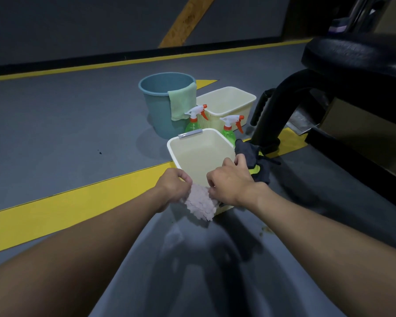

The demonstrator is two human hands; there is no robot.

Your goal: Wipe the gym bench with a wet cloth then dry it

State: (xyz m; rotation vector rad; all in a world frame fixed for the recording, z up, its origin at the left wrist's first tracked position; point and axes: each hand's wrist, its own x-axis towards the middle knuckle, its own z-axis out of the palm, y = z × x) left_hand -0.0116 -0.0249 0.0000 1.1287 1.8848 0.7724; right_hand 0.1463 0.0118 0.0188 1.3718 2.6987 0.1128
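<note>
A pale pink cloth (200, 203) hangs over the near rim of a cream tub (193, 143) that stands on the floor. My left hand (174, 186) grips the cloth's left end and my right hand (230, 183) grips its right end, both with curled fingers. The black padded gym bench (357, 53) rises at the right, on a curved black frame (281, 106).
A dark grey cloth (249, 154) lies beside the tub by the bench foot. Behind stand two green spray bottles (193, 123) (230, 131), a second cream basket (226, 101) and a blue bucket (160, 97) with a light green cloth (182, 102) over its rim. Yellow lines cross the grey floor.
</note>
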